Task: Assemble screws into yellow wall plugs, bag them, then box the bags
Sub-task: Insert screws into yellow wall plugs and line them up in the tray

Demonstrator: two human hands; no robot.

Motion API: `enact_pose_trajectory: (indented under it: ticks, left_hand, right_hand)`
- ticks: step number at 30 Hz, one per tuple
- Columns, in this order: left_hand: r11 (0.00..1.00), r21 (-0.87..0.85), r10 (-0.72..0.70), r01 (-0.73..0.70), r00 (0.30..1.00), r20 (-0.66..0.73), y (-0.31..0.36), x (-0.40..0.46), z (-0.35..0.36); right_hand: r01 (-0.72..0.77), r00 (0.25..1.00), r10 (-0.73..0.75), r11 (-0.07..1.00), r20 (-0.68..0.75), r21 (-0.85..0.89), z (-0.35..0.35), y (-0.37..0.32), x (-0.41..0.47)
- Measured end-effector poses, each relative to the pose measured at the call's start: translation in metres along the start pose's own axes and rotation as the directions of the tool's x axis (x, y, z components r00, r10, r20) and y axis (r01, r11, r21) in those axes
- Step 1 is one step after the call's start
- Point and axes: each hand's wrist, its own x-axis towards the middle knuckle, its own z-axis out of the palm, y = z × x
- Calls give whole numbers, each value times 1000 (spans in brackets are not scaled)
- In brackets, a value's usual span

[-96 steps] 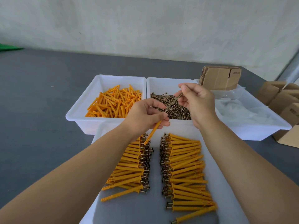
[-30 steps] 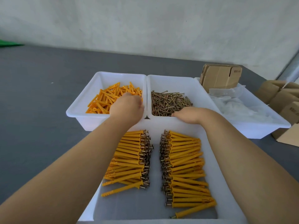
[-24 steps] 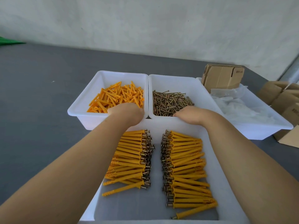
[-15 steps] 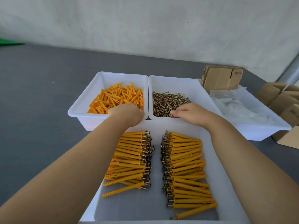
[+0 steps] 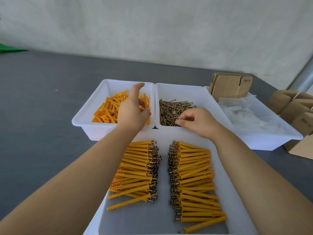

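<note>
Loose yellow wall plugs (image 5: 106, 111) fill the left white bin (image 5: 81, 119). My left hand (image 5: 132, 111) hovers over them with fingers spread and straight, holding nothing I can see. Brass screws (image 5: 171, 107) lie in the middle white bin (image 5: 199, 94). At the near edge of the pile, my right hand (image 5: 198, 121) has curled fingers, its fingertips pinching a screw. In the front white tray (image 5: 221, 155), assembled plugs with screws lie in a left row (image 5: 137, 168) and a right row (image 5: 194, 180), screw heads facing the middle.
A third white bin (image 5: 274, 139) at the right holds clear plastic bags (image 5: 247, 116). Flattened cardboard boxes (image 5: 230, 87) stand at its back. More cardboard boxes (image 5: 296, 107) sit at the far right edge. Grey tabletop (image 5: 42, 107) stretches to the left.
My left hand has reached further into the plug bin and spread its fingers. My right hand has moved over the near edge of the screws and closed its fingertips there.
</note>
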Motion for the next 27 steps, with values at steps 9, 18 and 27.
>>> enact_pose_trajectory:
  ticks: [9,18,27]
  left_hand:
    - [861,-509,30,-18,999,16,27,-17,-12]
    - [698,-698,-120,160,987,106,31,-21,-5]
    - [734,-593,-41,331,893,448,28,-24,-7]
  right_hand:
    - [110,923,15,947,-384,300,3,-10,2]
    - [94,948,50,900,-316,427,8,-26,0]
    - [97,919,56,927,-390,362,10,-26,2]
